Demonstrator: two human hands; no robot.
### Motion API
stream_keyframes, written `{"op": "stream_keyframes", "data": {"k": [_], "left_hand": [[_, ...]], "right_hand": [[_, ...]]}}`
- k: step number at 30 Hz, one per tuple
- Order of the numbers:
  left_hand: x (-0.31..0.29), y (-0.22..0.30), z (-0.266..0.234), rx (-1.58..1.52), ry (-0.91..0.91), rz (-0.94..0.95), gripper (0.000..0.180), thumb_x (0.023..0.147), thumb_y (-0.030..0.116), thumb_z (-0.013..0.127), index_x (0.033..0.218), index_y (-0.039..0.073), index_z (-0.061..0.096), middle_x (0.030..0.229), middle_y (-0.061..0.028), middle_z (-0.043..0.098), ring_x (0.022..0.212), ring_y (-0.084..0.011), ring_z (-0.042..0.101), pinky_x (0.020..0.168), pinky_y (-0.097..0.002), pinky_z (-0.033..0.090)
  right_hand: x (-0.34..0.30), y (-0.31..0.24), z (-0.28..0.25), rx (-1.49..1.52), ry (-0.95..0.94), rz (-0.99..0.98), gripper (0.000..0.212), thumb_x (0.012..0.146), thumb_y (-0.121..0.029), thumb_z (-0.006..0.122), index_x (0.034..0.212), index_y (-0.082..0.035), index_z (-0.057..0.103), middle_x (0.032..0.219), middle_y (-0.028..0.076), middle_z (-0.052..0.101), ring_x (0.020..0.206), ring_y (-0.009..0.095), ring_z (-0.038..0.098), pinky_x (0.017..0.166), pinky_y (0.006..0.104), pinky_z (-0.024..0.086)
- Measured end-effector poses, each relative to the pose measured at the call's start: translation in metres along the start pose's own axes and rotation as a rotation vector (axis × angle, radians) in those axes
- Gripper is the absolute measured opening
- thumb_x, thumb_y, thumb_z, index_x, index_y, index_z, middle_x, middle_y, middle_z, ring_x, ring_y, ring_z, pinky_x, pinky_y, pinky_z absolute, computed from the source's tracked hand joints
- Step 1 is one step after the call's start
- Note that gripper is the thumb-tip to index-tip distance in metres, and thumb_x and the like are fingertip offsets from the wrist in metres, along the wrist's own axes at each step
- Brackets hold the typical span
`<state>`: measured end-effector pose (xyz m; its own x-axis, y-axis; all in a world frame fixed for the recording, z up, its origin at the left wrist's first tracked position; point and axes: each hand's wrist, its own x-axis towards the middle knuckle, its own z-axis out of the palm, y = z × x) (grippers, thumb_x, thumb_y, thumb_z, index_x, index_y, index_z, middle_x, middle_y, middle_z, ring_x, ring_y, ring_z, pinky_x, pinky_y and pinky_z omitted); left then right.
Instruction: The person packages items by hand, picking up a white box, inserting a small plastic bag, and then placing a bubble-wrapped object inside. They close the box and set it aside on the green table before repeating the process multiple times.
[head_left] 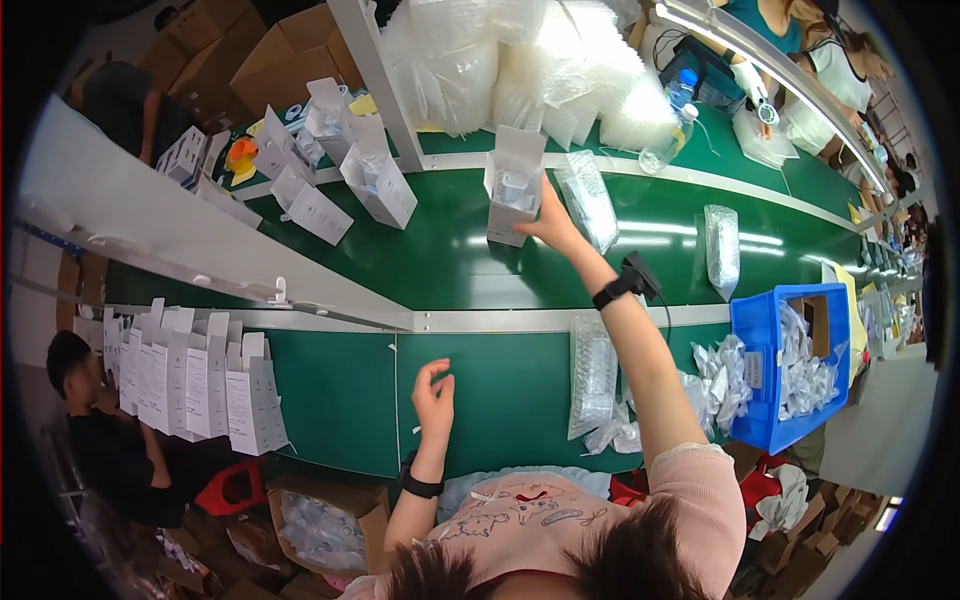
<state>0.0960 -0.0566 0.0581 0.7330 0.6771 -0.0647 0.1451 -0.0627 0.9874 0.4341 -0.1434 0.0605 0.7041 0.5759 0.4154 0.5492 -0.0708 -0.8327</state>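
Note:
My right hand [548, 222] reaches across to the far side of the green bench and grips the right side of a white carton [512, 222]. That carton stands upright with its lid flap up, and a clear-wrapped item shows inside its mouth. Just right of the hand lies a bubble-wrapped packet [590, 205]. My left hand [433, 400] hovers over the near green bench top [335, 390], holding nothing, its fingers loosely bent and apart.
Open white cartons [378, 190] stand at far left; a row of cartons [205, 385] lines the near left. A blue bin [762, 372] of plastic-wrapped parts sits right. Another bubble-wrapped packet [593, 375] lies near my right arm. A metal rail [530, 318] crosses between the benches.

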Motion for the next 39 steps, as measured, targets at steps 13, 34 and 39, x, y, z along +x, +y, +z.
{"op": "stream_keyframes", "data": {"k": [13, 34, 39], "left_hand": [[-0.003, -0.008, -0.012, 0.068, 0.022, -0.037, 0.023, 0.076, -0.008, 0.051, 0.098, 0.0, 0.049, 0.104, -0.0091, 0.053, 0.093, -0.0155, 0.055, 0.074, -0.0249, 0.047], [0.076, 0.047, -0.406, 1.848, 0.467, 0.208, 0.071, 0.069, 0.016, 0.065, 0.131, 0.006, 0.031, 0.138, -0.0085, 0.029, 0.119, -0.0327, 0.032, 0.094, -0.046, 0.029], [0.073, 0.013, -0.424, 1.794, 0.409, 0.251, 0.064, 0.074, 0.0, 0.054, 0.133, 0.004, 0.029, 0.137, -0.0142, 0.031, 0.124, -0.0312, 0.031, 0.096, -0.0471, 0.029]], "right_hand": [[0.019, 0.08, -0.02, -0.968, -0.174, 0.709, 0.085, 0.07, -0.037, 0.066, 0.137, -0.022, 0.016, 0.106, 0.02, 0.054, 0.096, 0.04, 0.053, 0.076, 0.048, 0.045], [-0.124, -0.145, -0.04, 0.585, -0.018, 0.675, 0.073, 0.067, -0.003, 0.049, 0.135, -0.012, 0.024, 0.114, 0.005, 0.045, 0.093, 0.015, 0.048, 0.079, 0.0264, 0.041], [-0.157, -0.185, -0.043, 0.772, 0.07, 0.685, 0.075, 0.066, -0.003, 0.049, 0.135, -0.01, 0.023, 0.119, 0.006, 0.044, 0.102, 0.017, 0.046, 0.084, 0.0265, 0.04]]}}
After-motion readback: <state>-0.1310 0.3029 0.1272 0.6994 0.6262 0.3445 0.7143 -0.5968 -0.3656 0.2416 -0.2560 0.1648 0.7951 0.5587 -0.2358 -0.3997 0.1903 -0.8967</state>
